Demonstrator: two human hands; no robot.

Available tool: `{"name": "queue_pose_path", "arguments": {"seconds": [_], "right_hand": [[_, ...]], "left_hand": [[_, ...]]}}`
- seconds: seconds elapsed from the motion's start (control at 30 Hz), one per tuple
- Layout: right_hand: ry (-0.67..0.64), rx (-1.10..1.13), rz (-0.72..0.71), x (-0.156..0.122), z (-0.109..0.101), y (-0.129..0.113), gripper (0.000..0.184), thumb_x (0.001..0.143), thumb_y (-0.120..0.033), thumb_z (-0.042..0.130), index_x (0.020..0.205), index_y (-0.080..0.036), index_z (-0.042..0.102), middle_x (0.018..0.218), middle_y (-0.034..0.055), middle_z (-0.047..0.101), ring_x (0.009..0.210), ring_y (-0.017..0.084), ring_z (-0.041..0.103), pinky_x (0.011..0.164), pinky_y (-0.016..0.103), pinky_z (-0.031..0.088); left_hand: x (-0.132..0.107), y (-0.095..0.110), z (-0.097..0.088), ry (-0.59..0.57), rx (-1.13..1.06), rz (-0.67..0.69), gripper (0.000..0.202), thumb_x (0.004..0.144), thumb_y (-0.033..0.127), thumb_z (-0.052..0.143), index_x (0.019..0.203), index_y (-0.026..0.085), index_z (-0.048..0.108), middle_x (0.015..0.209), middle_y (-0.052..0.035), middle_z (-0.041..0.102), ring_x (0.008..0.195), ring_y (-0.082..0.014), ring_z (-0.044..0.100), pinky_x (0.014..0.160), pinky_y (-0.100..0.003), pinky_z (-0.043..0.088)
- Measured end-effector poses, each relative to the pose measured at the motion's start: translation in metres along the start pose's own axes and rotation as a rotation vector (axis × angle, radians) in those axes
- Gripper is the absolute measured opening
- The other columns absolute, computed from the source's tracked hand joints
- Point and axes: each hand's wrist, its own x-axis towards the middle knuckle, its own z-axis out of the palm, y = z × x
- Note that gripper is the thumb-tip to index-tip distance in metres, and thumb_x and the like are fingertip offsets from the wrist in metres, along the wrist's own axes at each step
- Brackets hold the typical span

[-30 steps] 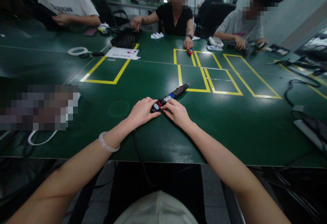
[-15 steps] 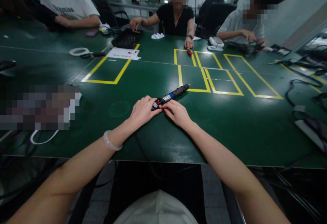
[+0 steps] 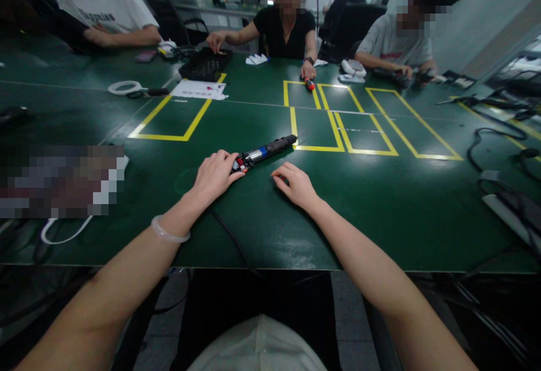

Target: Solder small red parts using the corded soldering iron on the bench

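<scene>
My left hand grips the rear end of an electric screwdriver, a dark tool with a silver and blue section and red parts near my fingers. It lies slanted on the green table, its tip pointing right and away from me, touching a yellow taped outline. A black cord runs from under my left hand towards the table's front edge. Apart from the tool, just right of it, my right hand rests low over the table. Its thumb and forefinger tips are pinched; anything between them is too small to make out.
Several yellow taped outlines mark the table. Across it, a person's hand touches a red and black tool, beside a black tray. A white ring-shaped tool lies left; tangled cables lie right.
My left hand has drawn the electric screwdriver to the left and slightly away from me. My right hand has come off the tool, leaving a gap between them.
</scene>
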Motion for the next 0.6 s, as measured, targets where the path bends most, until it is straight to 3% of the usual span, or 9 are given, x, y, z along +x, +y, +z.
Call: {"name": "queue_pose_path", "arguments": {"seconds": [0.27, 0.6], "right_hand": [[-0.006, 0.01, 0.031, 0.0, -0.004, -0.001, 0.014, 0.096, -0.021, 0.053, 0.096, -0.02, 0.068, 0.095, 0.0052, 0.064, 0.086, 0.017, 0.059, 0.079, 0.029, 0.045], [-0.043, 0.009, 0.011, 0.0, -0.003, 0.0, 0.014, 0.097, -0.021, 0.053, 0.096, -0.019, 0.067, 0.096, 0.0052, 0.064, 0.088, 0.017, 0.059, 0.082, 0.029, 0.045]], "left_hand": [[0.008, -0.068, 0.005, 0.003, -0.069, -0.276, 0.057, 0.09, 0.059, 0.053, 0.13, 0.019, 0.061, 0.119, -0.0199, 0.058, 0.104, -0.0373, 0.056, 0.085, -0.044, 0.044], [-0.002, -0.139, 0.008, -0.003, 0.026, -0.639, 0.078, 0.09, 0.068, 0.044, 0.13, 0.002, 0.057, 0.122, -0.0253, 0.055, 0.106, -0.0376, 0.054, 0.083, -0.044, 0.042]]}}
